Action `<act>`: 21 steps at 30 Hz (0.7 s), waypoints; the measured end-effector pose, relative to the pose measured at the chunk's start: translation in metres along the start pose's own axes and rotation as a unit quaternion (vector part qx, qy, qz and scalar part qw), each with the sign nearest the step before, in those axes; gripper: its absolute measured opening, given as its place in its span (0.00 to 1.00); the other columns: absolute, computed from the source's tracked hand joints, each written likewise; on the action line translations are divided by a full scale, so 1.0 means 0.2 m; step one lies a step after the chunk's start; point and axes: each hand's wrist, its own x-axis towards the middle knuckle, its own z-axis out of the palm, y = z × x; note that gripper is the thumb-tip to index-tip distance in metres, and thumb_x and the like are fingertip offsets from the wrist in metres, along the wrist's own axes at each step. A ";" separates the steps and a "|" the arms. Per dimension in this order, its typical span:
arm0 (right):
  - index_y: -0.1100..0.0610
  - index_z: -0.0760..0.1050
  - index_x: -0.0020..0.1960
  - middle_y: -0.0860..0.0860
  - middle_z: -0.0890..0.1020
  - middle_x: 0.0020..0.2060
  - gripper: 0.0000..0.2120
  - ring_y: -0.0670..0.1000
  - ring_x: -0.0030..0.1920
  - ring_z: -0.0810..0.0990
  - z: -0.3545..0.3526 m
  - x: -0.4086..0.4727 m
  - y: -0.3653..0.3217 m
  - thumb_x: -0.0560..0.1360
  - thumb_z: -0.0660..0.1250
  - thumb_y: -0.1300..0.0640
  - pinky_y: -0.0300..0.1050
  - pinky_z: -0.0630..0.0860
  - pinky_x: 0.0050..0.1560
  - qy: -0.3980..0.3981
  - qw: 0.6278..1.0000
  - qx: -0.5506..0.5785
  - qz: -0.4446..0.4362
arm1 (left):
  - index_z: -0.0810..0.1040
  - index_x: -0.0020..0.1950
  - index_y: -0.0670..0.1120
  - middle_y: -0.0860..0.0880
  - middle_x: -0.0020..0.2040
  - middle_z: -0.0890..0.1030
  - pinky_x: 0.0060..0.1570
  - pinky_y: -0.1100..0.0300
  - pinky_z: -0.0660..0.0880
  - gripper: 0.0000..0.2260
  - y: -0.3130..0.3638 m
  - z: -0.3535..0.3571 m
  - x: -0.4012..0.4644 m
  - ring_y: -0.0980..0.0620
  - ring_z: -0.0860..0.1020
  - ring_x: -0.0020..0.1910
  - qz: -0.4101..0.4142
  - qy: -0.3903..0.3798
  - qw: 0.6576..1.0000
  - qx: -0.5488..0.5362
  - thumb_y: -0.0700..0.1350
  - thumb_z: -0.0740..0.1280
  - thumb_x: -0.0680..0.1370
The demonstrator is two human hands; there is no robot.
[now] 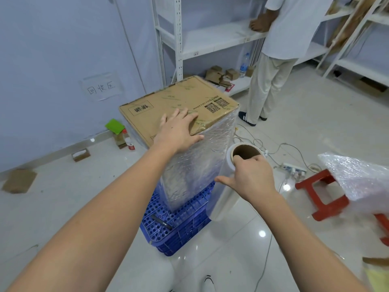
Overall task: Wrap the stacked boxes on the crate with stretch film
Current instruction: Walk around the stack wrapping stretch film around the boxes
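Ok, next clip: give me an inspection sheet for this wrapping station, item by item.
Surface: glossy white tiled floor.
Job's things: stacked boxes on a blue crate; sides already film-covered, cardboard top bare. Stretch film roll beside the stack.
Clutter: black marker on the crate; red stool; bubble wrap; cardboard scraps; small bottles by the wall.
Hands: left hand flat on the box top; right hand grips the roll, fingers hooked into its core.
Cables: power strip and loose cords on the floor.
Surroundings: white shelving; another person standing at it.
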 end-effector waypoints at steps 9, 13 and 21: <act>0.52 0.68 0.33 0.48 0.74 0.23 0.21 0.54 0.34 0.74 0.10 -0.01 0.04 0.68 0.71 0.37 0.44 0.70 0.43 0.085 0.991 0.041 -0.095 | 0.56 0.83 0.59 0.50 0.85 0.53 0.80 0.39 0.43 0.36 0.00 0.02 0.00 0.46 0.50 0.84 0.003 0.002 1.000 0.021 0.68 0.63 0.79; 0.50 0.64 0.30 0.46 0.71 0.20 0.23 0.53 0.33 0.73 0.09 -0.02 0.04 0.65 0.71 0.36 0.41 0.61 0.40 0.116 0.983 0.064 -0.130 | 0.56 0.83 0.60 0.50 0.85 0.53 0.80 0.40 0.43 0.35 0.00 0.02 0.00 0.46 0.50 0.84 0.002 0.004 1.000 0.023 0.68 0.63 0.79; 0.52 0.69 0.30 0.46 0.70 0.20 0.19 0.52 0.25 0.71 0.04 -0.05 -0.11 0.66 0.72 0.40 0.41 0.65 0.55 0.074 0.952 0.089 -0.283 | 0.56 0.83 0.60 0.50 0.85 0.53 0.81 0.40 0.43 0.36 0.00 0.02 0.00 0.47 0.51 0.84 -0.001 0.008 1.000 0.022 0.68 0.64 0.79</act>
